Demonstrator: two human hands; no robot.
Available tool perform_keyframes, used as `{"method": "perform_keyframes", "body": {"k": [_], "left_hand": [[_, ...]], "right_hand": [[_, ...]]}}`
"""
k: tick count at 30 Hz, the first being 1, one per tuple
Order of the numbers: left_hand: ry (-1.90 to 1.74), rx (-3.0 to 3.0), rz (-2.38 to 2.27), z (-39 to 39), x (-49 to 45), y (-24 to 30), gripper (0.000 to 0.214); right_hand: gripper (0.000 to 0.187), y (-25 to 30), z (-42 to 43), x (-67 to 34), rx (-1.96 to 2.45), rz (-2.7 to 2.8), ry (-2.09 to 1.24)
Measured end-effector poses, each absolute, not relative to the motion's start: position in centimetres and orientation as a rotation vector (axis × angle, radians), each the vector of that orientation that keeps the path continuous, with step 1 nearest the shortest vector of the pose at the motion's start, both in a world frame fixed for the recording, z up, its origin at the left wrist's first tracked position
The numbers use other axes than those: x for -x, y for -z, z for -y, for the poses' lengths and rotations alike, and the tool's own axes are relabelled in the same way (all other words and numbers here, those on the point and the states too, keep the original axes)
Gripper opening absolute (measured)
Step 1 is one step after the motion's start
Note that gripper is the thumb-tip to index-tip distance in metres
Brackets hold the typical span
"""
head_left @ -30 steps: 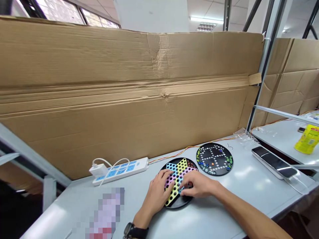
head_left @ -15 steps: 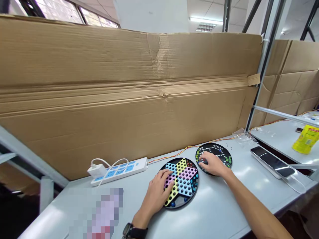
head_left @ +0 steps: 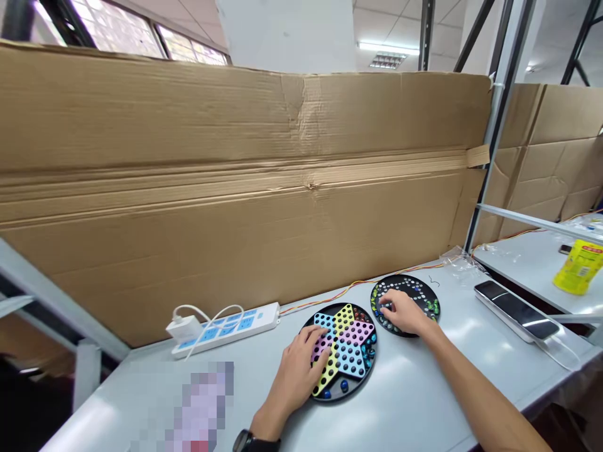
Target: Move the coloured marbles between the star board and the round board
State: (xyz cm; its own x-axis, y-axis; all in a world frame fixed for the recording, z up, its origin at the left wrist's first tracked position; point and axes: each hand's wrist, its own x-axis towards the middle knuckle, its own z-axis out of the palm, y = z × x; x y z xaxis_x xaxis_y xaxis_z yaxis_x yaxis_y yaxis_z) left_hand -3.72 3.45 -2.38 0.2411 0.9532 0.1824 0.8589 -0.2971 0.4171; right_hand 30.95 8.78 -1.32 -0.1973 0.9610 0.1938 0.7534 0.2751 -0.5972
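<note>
A round black Chinese checkers board (head_left: 339,397) with a coloured star full of holes lies in front of me. My left hand (head_left: 298,370) rests over its left edge, fingers spread across the pink and yellow points. Coloured marbles (head_left: 367,351) lie in the board's right-hand pockets, and blue marbles (head_left: 343,385) in the near one. Farther right is a round black tray (head_left: 405,280) holding clear, yellow and green marbles. My right hand (head_left: 404,312) reaches over its left side, thumb and fingers bent downward with a small gap between them. No marble shows between those fingertips.
A white power strip (head_left: 254,319) with a plugged-in charger (head_left: 184,329) stands left of the board. To the right lies a phone (head_left: 516,307) on a white box. Cardboard (head_left: 235,251) walls off the table's back. A yellow container (head_left: 578,267) stands on the neighbouring table.
The whole view has shifted slightly, with things sitting a little lower. One blue marble in the near pocket appears to have moved left. Both hands stay at nearly the same places.
</note>
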Motion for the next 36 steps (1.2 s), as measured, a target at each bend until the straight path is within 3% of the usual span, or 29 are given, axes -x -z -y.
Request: {"method": "perform_keyframes", "body": {"k": [5, 11, 19, 23, 30, 36], "left_hand": [[-0.602, -2.285, -1.698, -3.6, 3.8, 2.5, 0.046], [-0.601, -2.259, -1.663, -3.5, 3.8, 2.2, 0.047], [-0.608, -2.27, -1.661, -3.4, 3.8, 2.3, 0.046], [-0.606, -2.266, -1.66, -3.5, 4.0, 2.5, 0.047], [-0.608, -2.276, -1.658, -3.4, 3.9, 2.2, 0.045], [-0.604, -2.255, -1.651, -3.5, 3.8, 2.0, 0.048]], "right_hand": [[0.031, 1.5, -8.7, -29.7, 1.565, 2.09, -0.51], [0.024, 0.6, -8.8, -30.2, 1.571, 1.971, -0.521], [0.024, 0.3, -5.2, -23.4, 1.001, 2.068, -0.908], [0.025, 2.3, -3.2, -19.8, 0.87, 2.341, -0.808], [0.028, 1.1, -4.4, -22.7, 1.028, 2.232, -0.678], [0.02, 0.1, -7.2, -28.3, 1.641, 2.069, -0.402]]}}
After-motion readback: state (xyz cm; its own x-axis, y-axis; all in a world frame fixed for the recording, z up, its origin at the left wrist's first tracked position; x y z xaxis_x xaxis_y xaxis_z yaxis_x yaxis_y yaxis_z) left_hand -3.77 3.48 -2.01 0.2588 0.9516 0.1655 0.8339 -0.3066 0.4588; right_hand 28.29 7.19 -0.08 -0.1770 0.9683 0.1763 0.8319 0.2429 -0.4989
